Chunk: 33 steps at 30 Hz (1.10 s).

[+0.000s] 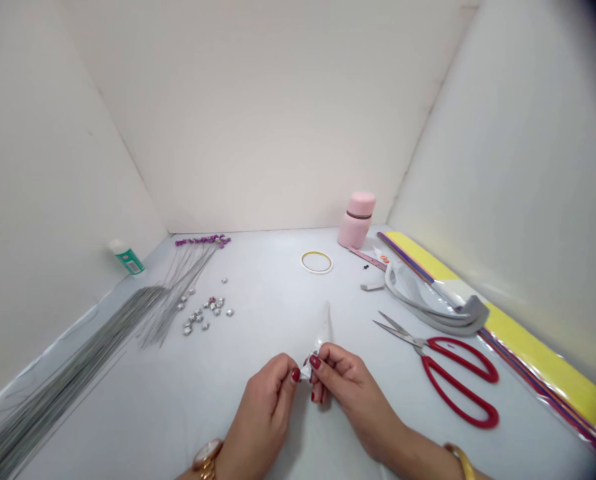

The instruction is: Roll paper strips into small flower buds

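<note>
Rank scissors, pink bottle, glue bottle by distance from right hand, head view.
Right hand, pinching white piece with left hand:
1. Scissors, just right.
2. Pink bottle, back centre-right.
3. Glue bottle, far left wall.

No lettering can be read: the label on the green-capped bottle (pixel 127 257) at the worktop's (pixel 258 293) left edge is too small, as are the pink ruler's (pixel 367 258) markings.

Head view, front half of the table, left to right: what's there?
wire bundle → silver beads → left hand → right hand → red scissors → yellow sheets. Both hands pinch a white strip; it overlaps them, so it is left out of the order.
</note>
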Motion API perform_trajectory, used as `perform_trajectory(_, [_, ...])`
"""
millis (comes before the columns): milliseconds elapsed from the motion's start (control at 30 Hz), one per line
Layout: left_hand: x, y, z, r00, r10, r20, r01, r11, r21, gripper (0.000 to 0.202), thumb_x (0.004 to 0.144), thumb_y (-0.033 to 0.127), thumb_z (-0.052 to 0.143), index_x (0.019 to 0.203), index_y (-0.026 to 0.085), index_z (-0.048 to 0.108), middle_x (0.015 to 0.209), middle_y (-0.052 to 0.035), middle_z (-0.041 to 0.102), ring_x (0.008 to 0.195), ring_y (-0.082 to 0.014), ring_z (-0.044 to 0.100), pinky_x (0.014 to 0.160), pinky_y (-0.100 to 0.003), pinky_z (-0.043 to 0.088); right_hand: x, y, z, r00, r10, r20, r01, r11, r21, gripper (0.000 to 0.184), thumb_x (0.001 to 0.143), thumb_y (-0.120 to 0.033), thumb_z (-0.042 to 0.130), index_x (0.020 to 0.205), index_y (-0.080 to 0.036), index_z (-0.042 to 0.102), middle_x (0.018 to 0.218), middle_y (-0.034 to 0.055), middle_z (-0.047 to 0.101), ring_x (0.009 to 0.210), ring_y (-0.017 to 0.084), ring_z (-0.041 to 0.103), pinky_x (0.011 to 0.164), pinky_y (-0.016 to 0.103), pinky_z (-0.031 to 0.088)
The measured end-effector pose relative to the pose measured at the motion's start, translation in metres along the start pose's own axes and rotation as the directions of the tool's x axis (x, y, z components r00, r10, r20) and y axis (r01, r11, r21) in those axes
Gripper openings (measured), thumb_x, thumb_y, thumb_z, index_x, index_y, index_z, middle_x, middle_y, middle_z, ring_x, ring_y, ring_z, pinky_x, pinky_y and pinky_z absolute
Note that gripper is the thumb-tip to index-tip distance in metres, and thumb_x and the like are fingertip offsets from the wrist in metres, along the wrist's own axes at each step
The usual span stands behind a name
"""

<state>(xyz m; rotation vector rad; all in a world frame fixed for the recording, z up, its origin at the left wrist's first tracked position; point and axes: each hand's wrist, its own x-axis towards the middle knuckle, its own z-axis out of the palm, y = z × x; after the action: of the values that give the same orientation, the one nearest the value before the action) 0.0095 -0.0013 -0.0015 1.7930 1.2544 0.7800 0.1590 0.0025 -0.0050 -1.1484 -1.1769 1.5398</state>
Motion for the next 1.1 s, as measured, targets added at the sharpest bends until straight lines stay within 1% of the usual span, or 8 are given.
perform_trajectory(233, [0.0,-0.0015,-0.0003,1.0,-0.005,-0.019,0.004,0.999,-0.043,0.025,0.089,0.027,0.032,0.067,0.02,0.043,0.06,0.002,0.045,0.057,-0.0143,0.044,0.056,-0.023,0.036,0.0006,-0.0031,0.0027,1.0,0.009,-0.011,-0.009,0.999,0.037,0.028,0.081,-0.038,0.052,0.066,-0.015,0.052,0.051,-0.0027,0.052,0.049,0.009,0.046,0.051,0.02,0.034])
perform_trajectory(400, [-0.0002,0.0005,0.0004,0.998,0.026,-0.053,-0.029,0.999,-0.04,0.023,0.087,0.024,0.037,0.067,0.019,0.047,0.062,0.0005,0.05,0.059,-0.0143,0.047,0.057,-0.022,0.037,0.0018,-0.001,0.0014,1.0,0.022,-0.016,-0.022,0.999,0.024,0.029,0.083,-0.041,0.049,0.068,-0.016,0.05,0.051,-0.0034,0.052,0.048,0.009,0.047,0.051,0.021,0.035])
perform_trajectory(533, [-0.0014,0.0013,0.0002,0.998,0.026,-0.057,-0.03,0.996,-0.084,0.024,0.087,0.023,0.038,0.068,0.018,0.051,0.064,-0.0002,0.055,0.06,-0.0137,0.05,0.058,-0.022,0.039,0.0023,0.0002,0.0012,0.999,0.018,0.049,-0.018,1.0,0.0,0.029,0.082,-0.044,0.048,0.074,-0.016,0.051,0.055,-0.0024,0.055,0.052,0.01,0.051,0.051,0.021,0.037])
perform_trajectory(633, [-0.0021,0.0011,-0.0003,0.999,0.002,-0.054,-0.006,0.998,-0.064,0.025,0.087,0.025,0.038,0.067,0.018,0.053,0.064,-0.0011,0.058,0.059,-0.014,0.052,0.058,-0.022,0.039,0.0019,0.0007,0.0022,0.996,0.02,0.084,-0.014,0.998,-0.065,0.031,0.08,-0.043,0.052,0.069,-0.014,0.054,0.054,-0.0014,0.056,0.05,0.01,0.05,0.051,0.021,0.038])
perform_trajectory(733, [-0.0024,0.0013,-0.0005,0.998,-0.007,-0.068,0.007,1.0,0.013,0.025,0.086,0.025,0.039,0.066,0.018,0.053,0.063,-0.0014,0.058,0.059,-0.0146,0.052,0.058,-0.023,0.039,0.0017,0.0011,0.0036,0.997,0.057,0.044,-0.052,0.994,-0.1,0.034,0.077,-0.044,0.054,0.062,-0.013,0.055,0.049,-0.0015,0.055,0.045,0.009,0.049,0.048,0.021,0.036])
perform_trajectory(867, [-0.0031,0.0021,0.0001,0.996,0.019,-0.087,-0.014,0.998,0.059,0.024,0.086,0.021,0.039,0.066,0.018,0.052,0.063,-0.0014,0.056,0.059,-0.0148,0.051,0.058,-0.023,0.038,0.0023,0.0011,0.005,0.998,0.064,0.011,-0.063,0.995,-0.076,0.034,0.075,-0.046,0.056,0.062,-0.014,0.053,0.05,-0.0023,0.055,0.044,0.008,0.049,0.046,0.02,0.037])
perform_trajectory(967, [-0.003,0.0024,0.0001,0.996,0.027,-0.083,-0.023,0.999,0.043,0.023,0.086,0.021,0.038,0.067,0.018,0.052,0.065,-0.0013,0.056,0.059,-0.0148,0.051,0.058,-0.023,0.039,0.0027,0.0013,0.0049,0.998,0.07,0.001,-0.07,0.996,-0.047,0.035,0.072,-0.048,0.058,0.062,-0.015,0.052,0.052,-0.0024,0.056,0.044,0.008,0.049,0.046,0.02,0.036])
perform_trajectory(1100, [-0.0015,0.0022,-0.0004,0.995,0.0,-0.096,-0.003,0.999,-0.04,0.02,0.086,0.022,0.038,0.072,0.018,0.052,0.067,-0.0011,0.058,0.061,-0.0148,0.052,0.059,-0.023,0.04,0.0027,0.0032,0.0034,0.997,0.08,-0.016,-0.08,0.997,0.005,0.035,0.072,-0.048,0.059,0.063,-0.015,0.051,0.055,-0.0022,0.057,0.045,0.008,0.05,0.046,0.019,0.036])
